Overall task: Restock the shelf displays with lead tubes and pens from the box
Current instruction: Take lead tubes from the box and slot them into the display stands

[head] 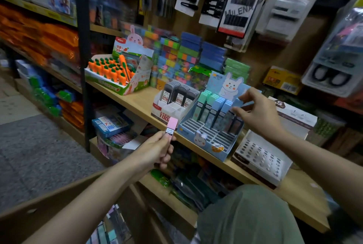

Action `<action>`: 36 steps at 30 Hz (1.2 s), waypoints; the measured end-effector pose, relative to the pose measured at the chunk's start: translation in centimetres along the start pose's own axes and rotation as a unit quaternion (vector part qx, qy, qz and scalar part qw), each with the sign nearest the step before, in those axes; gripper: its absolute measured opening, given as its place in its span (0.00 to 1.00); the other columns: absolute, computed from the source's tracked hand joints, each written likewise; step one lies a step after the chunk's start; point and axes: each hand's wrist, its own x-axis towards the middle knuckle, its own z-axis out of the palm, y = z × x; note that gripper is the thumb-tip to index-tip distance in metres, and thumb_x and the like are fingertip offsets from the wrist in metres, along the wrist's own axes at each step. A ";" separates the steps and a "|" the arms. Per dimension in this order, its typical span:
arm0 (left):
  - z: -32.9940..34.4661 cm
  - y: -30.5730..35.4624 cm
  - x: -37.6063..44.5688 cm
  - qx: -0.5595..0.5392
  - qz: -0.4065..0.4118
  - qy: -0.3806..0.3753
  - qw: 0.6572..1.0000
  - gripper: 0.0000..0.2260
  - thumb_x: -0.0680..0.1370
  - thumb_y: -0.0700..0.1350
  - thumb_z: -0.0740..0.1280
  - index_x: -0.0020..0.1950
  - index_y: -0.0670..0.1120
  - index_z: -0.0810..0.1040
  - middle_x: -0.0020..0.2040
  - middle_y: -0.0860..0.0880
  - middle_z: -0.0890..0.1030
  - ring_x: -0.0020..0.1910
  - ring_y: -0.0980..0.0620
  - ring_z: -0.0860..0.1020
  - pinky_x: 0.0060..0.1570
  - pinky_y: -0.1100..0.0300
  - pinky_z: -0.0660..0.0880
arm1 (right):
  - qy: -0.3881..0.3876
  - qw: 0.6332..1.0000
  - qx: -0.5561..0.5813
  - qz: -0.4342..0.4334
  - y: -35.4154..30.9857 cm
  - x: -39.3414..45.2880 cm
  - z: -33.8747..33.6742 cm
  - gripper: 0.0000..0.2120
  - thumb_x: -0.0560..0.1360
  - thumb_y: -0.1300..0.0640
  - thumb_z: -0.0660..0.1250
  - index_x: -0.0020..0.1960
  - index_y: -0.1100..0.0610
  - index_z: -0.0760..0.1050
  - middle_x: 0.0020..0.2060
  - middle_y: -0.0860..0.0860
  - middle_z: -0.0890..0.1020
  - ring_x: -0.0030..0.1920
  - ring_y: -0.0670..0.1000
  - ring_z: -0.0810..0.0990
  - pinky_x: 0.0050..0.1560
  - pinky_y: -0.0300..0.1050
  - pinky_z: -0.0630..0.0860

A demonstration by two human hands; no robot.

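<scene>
Shelf [137,104]: light wood board on a black metal frame, crammed with stationery displays.
Cardboard box [49,202]: plain brown, bottom left by the person's arms, pastel tubes packed upright inside.
Blue bunny display [208,135]: slotted card tray; mint and light-blue capped lead tubes [213,109] fill the back rows, front slots are bare.
White display [172,109]: just left of the blue one, dark grey lead cases standing in it.
Carrot display [117,71]: orange carrot-shaped items in rows.
Right hand [255,112]: pinching a light-blue capped tube at the bunny tray's right end.
Left hand [155,149]: gripping a pink lead tube [171,128], flat and rectangular, white label, held in front of the shelf edge.
</scene>
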 end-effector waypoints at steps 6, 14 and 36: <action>-0.5 -0.1 0.1 0.014 -0.001 0.021 1.000 0.12 0.84 0.50 0.55 0.61 0.44 0.71 0.39 0.48 0.71 0.31 0.55 0.67 0.29 0.63 0.66 | 0.002 1.000 0.000 0.004 0.1 0.3 2.2 0.11 0.72 0.59 0.74 0.49 0.54 0.73 0.45 0.46 0.78 0.41 0.48 0.82 0.43 0.48 0.79; -0.8 -0.2 0.3 0.008 0.007 0.029 1.000 0.10 0.84 0.49 0.57 0.58 0.45 0.71 0.40 0.48 0.73 0.31 0.55 0.68 0.29 0.63 0.66 | -0.017 0.999 -0.010 0.026 0.6 0.2 3.4 0.11 0.72 0.58 0.76 0.49 0.54 0.75 0.39 0.49 0.80 0.39 0.44 0.79 0.39 0.43 0.78; -0.6 0.2 -0.7 0.065 0.074 0.042 0.994 0.09 0.82 0.47 0.60 0.57 0.45 0.77 0.46 0.47 0.79 0.42 0.55 0.78 0.42 0.62 0.77 | 0.007 0.993 -0.111 -0.043 -0.9 0.1 3.7 0.11 0.75 0.61 0.70 0.57 0.61 0.81 0.53 0.57 0.78 0.46 0.54 0.80 0.49 0.44 0.72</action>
